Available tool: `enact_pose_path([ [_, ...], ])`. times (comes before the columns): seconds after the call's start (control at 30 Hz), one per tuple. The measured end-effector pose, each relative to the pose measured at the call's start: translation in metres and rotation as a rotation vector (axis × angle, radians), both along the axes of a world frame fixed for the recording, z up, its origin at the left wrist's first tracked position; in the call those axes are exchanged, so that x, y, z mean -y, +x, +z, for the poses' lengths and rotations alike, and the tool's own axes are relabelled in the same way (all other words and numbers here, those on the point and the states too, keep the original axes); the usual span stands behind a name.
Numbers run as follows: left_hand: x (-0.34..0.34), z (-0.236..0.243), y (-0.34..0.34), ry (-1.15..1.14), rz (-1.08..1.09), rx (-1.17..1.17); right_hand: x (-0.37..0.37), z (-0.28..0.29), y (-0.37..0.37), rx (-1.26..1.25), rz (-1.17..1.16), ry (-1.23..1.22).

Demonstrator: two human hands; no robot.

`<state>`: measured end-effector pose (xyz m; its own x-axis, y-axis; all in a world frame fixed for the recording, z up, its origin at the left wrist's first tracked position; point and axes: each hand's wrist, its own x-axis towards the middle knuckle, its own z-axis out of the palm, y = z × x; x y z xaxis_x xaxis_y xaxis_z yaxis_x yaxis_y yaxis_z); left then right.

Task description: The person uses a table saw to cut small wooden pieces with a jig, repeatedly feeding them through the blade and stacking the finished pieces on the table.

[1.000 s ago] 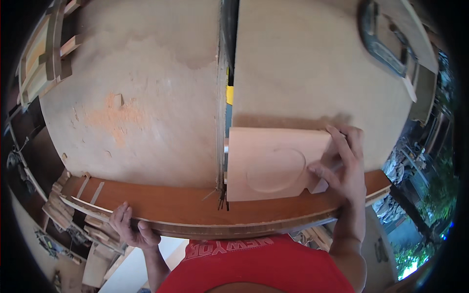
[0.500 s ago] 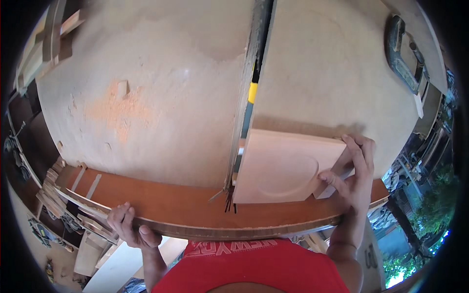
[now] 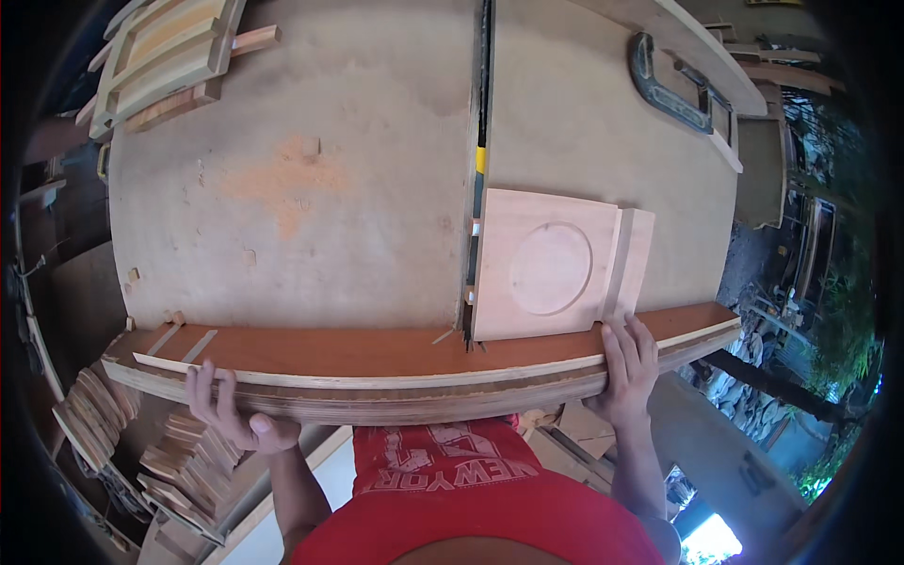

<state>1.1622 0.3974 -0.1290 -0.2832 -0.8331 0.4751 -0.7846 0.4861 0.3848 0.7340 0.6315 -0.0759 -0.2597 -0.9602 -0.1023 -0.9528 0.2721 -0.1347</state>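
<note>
Since the earlier frame, the right hand (image 3: 626,372) has come off the square wooden panel (image 3: 546,264) and dropped to the near edge of the worktop (image 3: 377,188), where its fingers now lie over the reddish-brown front rail (image 3: 377,353) just below the panel's near right corner. The panel itself sits further up the picture than before, with its narrow side strip now showing in full.

That hand rests with fingers spread and flat on the rail, clamped on nothing. The left hand (image 3: 226,410) is at the rail's underside near the left end of the near edge, fingers curled up around the thick layered lip, thumb pointing right. Both hands are well apart, one towards each end of the near edge.

The pale panel, with a shallow round recess cut in its middle, lies flat on the right half of the worktop, its near edge touching the rail and its left edge against the saw slot (image 3: 480,169) that runs from the far edge to the near edge. A yellow-and-black piece shows in the slot just beyond the panel.

A dark metal clamp (image 3: 673,89) lies near the far right corner. A slatted wooden frame (image 3: 165,56) sits at the far left corner. Stacks of small wood offcuts (image 3: 141,452) lie below the near left corner.
</note>
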Motion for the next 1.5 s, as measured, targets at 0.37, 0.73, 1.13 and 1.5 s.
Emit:
enact_pose_path([
  [0.37,0.003,-0.01,0.004,0.02,0.015,-0.113,0.012,0.003,-0.004,0.014,0.041,-0.007],
  [0.73,0.0,0.01,0.021,0.241,0.042,0.003,0.019,0.009,-0.012,0.088,0.034,0.093],
  [1.13,0.002,0.029,0.026,0.351,0.102,-0.073,0.029,0.013,-0.014,0.157,0.002,0.088],
  [1.5,0.021,0.039,0.01,0.361,0.186,-0.787,0.028,0.009,-0.017,0.153,0.014,0.047],
])
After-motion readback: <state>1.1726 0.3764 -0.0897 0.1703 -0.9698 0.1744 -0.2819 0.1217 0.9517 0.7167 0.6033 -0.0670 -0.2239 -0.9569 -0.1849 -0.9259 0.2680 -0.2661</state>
